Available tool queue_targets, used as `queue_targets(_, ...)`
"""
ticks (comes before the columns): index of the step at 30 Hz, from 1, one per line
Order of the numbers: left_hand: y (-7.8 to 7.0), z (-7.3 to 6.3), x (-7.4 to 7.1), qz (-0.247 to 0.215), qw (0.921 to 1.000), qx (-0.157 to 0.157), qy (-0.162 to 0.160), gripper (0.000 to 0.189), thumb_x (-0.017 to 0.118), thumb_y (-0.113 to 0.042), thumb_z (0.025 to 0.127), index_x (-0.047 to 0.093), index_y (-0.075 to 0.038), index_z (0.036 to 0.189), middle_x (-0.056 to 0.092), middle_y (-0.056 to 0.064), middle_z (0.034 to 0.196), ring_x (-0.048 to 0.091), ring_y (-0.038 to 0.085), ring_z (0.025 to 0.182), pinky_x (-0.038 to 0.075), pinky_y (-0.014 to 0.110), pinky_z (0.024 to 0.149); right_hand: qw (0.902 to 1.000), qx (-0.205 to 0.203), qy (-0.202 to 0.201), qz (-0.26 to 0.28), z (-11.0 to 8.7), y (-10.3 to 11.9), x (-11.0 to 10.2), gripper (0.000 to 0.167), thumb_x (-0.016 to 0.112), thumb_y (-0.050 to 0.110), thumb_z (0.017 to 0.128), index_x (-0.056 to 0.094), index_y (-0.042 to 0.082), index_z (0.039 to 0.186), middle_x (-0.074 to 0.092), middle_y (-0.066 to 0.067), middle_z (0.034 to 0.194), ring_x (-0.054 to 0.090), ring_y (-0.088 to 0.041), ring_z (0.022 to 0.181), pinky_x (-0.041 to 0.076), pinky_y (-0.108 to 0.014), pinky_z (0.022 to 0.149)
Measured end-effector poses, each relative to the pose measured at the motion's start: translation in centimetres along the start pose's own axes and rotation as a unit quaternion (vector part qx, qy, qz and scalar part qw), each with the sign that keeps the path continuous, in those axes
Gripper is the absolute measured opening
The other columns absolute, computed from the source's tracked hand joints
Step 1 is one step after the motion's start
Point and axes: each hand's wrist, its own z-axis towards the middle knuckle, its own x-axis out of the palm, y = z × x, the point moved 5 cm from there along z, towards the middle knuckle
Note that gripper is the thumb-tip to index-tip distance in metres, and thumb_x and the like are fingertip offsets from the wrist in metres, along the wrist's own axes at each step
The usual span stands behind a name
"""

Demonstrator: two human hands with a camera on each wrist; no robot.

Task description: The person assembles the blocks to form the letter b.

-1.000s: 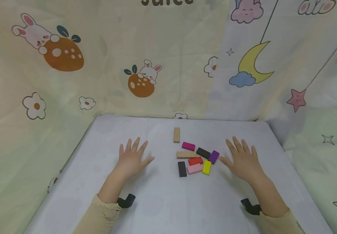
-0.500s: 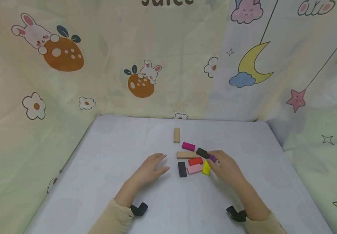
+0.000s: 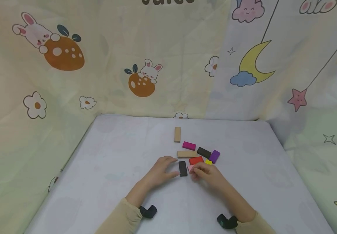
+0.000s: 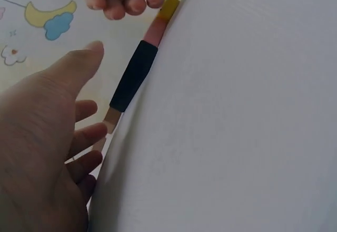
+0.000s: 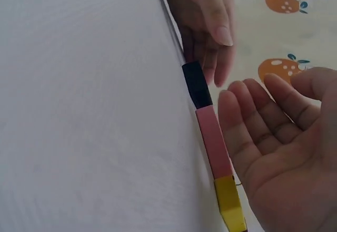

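Observation:
My left hand [image 3: 160, 172] is beside the near black block [image 3: 183, 169], thumb and fingers spread and holding nothing. Its fingertips come close to the block's left side. Over the pink block [image 3: 190, 168] hovers my right hand [image 3: 209, 175], covering much of it and part of the yellow block [image 3: 208, 162] in the head view. In the right wrist view the right hand's fingers [image 5: 237, 113] are gently bent, with an empty palm, alongside the pink block [image 5: 213, 142]. A red block [image 3: 196, 160] lies just beyond the right hand.
Further back on the white table [image 3: 127, 136] lie a wooden block [image 3: 187, 154], a magenta block [image 3: 189, 145], another black block [image 3: 204, 152] and a purple block [image 3: 214, 156]. A second wooden block [image 3: 177, 134] lies farthest away. Printed cloth [image 3: 180, 81] hangs behind.
Both hands have come in from the sides toward the blocks. The right hand passed over the purple block and moved left to the pink one. The blocks stay in place.

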Motion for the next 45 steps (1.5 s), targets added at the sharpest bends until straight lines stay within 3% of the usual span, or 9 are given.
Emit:
queue_targets(4,-0.2,0.3,0.6,0.038,0.9991,0.012,-0.009,0.072,0.062,-0.065,0.086,0.050,-0.024,0.144,0.052,0.001,0.144,0.041,0.023,0.139,0.035,0.043,0.116,0.9996,-0.006,0.020,0.018,0.2,-1.1,0.3,0.023,0.053,0.026,0.103,0.067,0.011,0.113,0.073,-0.009,0.106,0.072,-0.020,0.097,0.056,-0.022,0.089)
queue_targets(9,-0.7,0.5,0.7,0.077,0.9962,0.034,-0.023,0.074,0.063,-0.066,0.085,0.050,-0.022,0.144,0.056,0.001,0.139,0.044,0.024,0.136,0.035,0.044,0.116,0.9999,0.005,0.006,0.012,0.4,-2.0,0.1,0.023,0.052,0.026,0.103,0.068,0.014,0.115,0.073,-0.003,0.109,0.071,-0.017,0.101,0.055,-0.024,0.093)
queue_targets(14,-1.2,0.8,0.7,0.110,0.9921,0.048,-0.036,0.072,0.065,-0.066,0.084,0.054,-0.021,0.140,0.056,0.002,0.136,0.047,0.024,0.133,0.035,0.043,0.116,0.9997,0.013,-0.019,-0.003,0.6,-2.7,-0.3,0.021,0.053,0.029,0.103,0.070,0.020,0.111,0.075,0.002,0.106,0.071,-0.012,0.099,0.052,-0.017,0.092)
queue_targets(21,-2.0,0.9,0.5,0.135,0.9893,0.040,-0.037,0.070,0.068,-0.064,0.082,0.057,-0.020,0.136,0.057,0.003,0.134,0.048,0.023,0.131,0.036,0.043,0.115,0.9996,-0.005,-0.019,0.021,0.7,-3.0,-0.4,0.020,0.054,0.025,0.102,0.070,0.015,0.111,0.075,-0.004,0.106,0.072,-0.015,0.100,0.050,-0.014,0.092)
queue_targets(28,-2.1,0.9,0.4,0.133,0.9882,0.058,-0.049,0.066,0.072,-0.060,0.082,0.060,-0.018,0.132,0.059,0.000,0.130,0.049,0.021,0.129,0.036,0.043,0.113,0.9995,-0.019,-0.012,0.024,0.7,-2.9,-0.4,0.021,0.054,0.024,0.102,0.069,0.012,0.112,0.074,-0.008,0.108,0.072,-0.018,0.100,0.051,-0.014,0.090)
queue_targets(36,-1.7,0.7,0.4,0.116,0.9911,0.060,-0.025,0.066,0.072,-0.061,0.081,0.060,-0.021,0.132,0.058,-0.004,0.131,0.045,0.018,0.131,0.033,0.041,0.116,0.9997,-0.002,-0.001,0.024,0.5,-1.7,-0.3,0.022,0.051,0.016,0.103,0.067,0.004,0.114,0.072,-0.016,0.111,0.069,-0.031,0.104,0.049,-0.011,0.090)
queue_targets(40,-1.6,0.4,0.1,0.107,0.9919,0.066,-0.020,0.065,0.072,-0.060,0.081,0.060,-0.021,0.132,0.058,-0.005,0.131,0.045,0.017,0.131,0.033,0.041,0.117,0.9998,-0.002,-0.003,0.020,0.8,-2.9,-0.2,0.021,0.052,0.017,0.103,0.067,0.007,0.114,0.073,-0.014,0.111,0.070,-0.027,0.104,0.048,-0.011,0.090)
queue_targets(45,-1.2,-0.3,-0.3,0.102,0.9922,0.069,-0.014,0.065,0.074,-0.059,0.080,0.060,-0.022,0.132,0.058,-0.005,0.131,0.047,0.017,0.129,0.037,0.039,0.114,0.9996,-0.001,-0.008,0.027,0.7,-2.9,-0.3,0.020,0.054,0.022,0.103,0.068,0.012,0.113,0.073,-0.008,0.110,0.071,-0.017,0.102,0.050,-0.012,0.091)
